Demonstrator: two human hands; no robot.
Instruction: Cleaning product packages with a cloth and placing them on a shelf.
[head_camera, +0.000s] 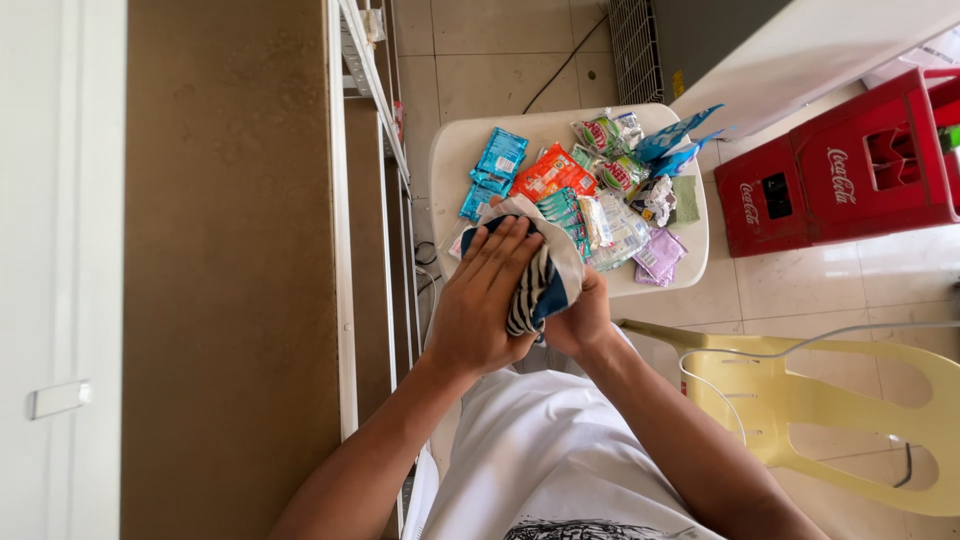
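White shirt cloth (540, 455) fills the bottom of the view, and both forearms reach forward from it, meeting over the near edge of the table (452, 150). Left hand (487, 300) lies flat, fingers straight and close together, pressed on top of a bundled cloth (540, 275) — white, navy and zebra-striped. Right hand (582, 318) cups the bundle from beneath and the side, fingers curled around it, wrist bent inward. Just beyond the cloth, sachets (585, 190) — blue, orange, green, purple — lie spread over the white tabletop. A yellow plastic chair (850, 400) stands to the right, near a red crate (850, 170).
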